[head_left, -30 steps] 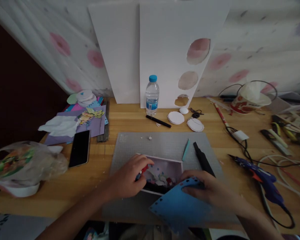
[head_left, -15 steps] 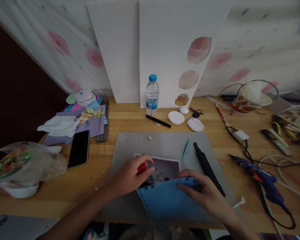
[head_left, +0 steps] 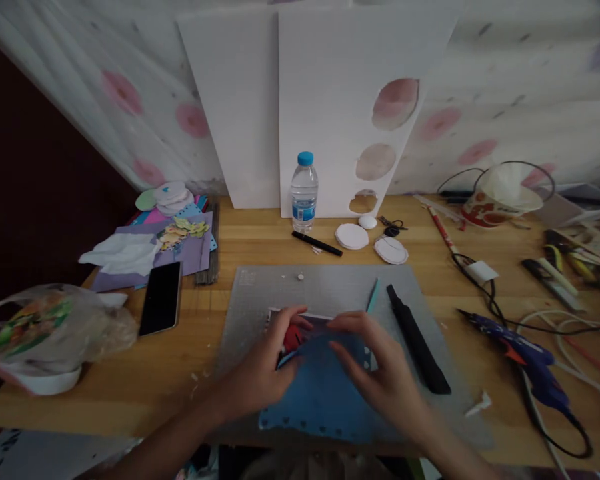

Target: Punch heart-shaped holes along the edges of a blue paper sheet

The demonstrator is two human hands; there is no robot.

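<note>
A blue sheet (head_left: 315, 393) with a row of small dark heart-like marks along its near edge slopes over the near part of a shallow white-rimmed box (head_left: 275, 311). My left hand (head_left: 275, 357) grips the sheet's left side, thumb on top. A red object (head_left: 292, 339) shows between its fingers; its kind is unclear. On the right, my right hand (head_left: 380, 367) has thumb and fingers curved around the sheet's upper right part. Sheet and hands cover most of the box, so its contents are hidden. Beneath lies a grey cutting mat (head_left: 260, 287).
A teal pen-like tool (head_left: 373, 295) and a long black object (head_left: 417, 343) lie right of the hands. Farther right is a purple glue gun (head_left: 523, 363) with cables. A water bottle (head_left: 305, 193) stands behind the mat; a phone (head_left: 161, 298) lies left.
The sheet has turned, bringing its marked edge toward me. My right hand has moved left and up along it. My left hand has come down onto the sheet, and the box is more covered.
</note>
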